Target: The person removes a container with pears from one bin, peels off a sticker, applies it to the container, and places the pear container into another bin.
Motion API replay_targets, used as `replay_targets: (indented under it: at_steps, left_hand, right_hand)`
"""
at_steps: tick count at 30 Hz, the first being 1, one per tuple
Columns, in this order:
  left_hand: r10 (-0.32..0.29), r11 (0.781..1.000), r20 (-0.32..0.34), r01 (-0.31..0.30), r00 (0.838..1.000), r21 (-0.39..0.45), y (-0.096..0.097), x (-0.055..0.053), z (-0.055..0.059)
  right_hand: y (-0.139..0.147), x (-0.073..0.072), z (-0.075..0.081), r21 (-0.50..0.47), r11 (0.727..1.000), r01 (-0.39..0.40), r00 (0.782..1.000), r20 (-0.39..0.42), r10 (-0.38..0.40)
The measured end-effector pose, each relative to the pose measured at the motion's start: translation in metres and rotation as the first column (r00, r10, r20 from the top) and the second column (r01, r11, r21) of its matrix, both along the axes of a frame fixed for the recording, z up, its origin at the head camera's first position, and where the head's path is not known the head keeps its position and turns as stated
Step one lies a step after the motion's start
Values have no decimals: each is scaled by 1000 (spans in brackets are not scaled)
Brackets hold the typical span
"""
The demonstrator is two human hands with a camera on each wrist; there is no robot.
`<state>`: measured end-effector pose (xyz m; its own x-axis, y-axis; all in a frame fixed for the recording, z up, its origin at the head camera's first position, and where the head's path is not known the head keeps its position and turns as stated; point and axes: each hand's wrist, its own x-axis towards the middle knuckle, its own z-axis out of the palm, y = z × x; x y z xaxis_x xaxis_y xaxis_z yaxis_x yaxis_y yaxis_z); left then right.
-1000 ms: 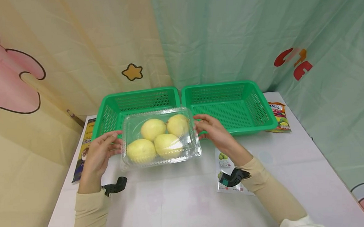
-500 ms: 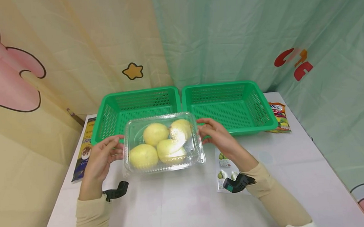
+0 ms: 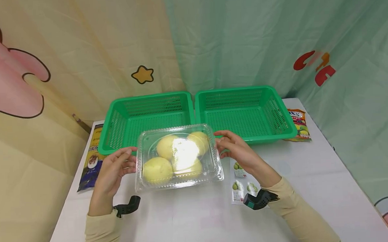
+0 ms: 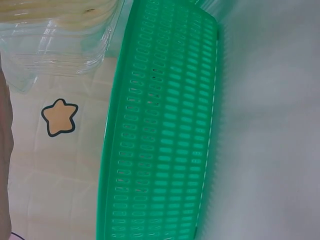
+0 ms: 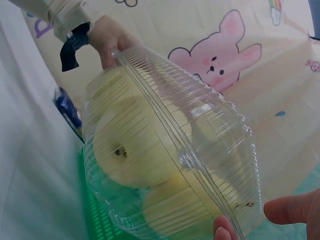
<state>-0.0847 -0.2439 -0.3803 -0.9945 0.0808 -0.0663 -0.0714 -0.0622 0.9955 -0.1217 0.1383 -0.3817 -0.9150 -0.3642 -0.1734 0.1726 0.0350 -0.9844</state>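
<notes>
Between my two hands is a clear plastic clamshell box (image 3: 211,172), lifted above the table and tilted. Several large pale-yellow round fruits (image 3: 157,170) lie inside; one (image 5: 135,145) shows a dark calyx end in the right wrist view. My left hand (image 3: 115,171) holds the box's left side, thumb uppermost. At the opposite side my right hand (image 3: 235,148) holds the edge, and its thumb (image 5: 290,209) and a fingertip (image 5: 223,229) flank the rim in the right wrist view. Glare whitens the middle of the lid.
Two green plastic baskets (image 3: 147,95) (image 3: 235,89) stand side by side behind the box. A yellow-and-blue packet (image 3: 92,161) lies at left, a snack bag (image 3: 299,125) at right. A sheet with fruit pictures (image 3: 243,185) lies below my right hand. Printed curtains (image 3: 216,40) hang behind.
Both hands have brought the clamshell box toward me and slightly right, uncovering more of the left basket. Glare has spread across the lid. The baskets and packets stay where they were.
</notes>
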Motion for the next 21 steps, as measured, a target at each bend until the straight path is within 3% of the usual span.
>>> replay_targets:
  at_steps: [21]
  left_hand:
    - [-23,1000,3,23,1000,13,4,3,-1]
  right_hand:
    - [5,4,-1,28,999,-15,1000,-3,16]
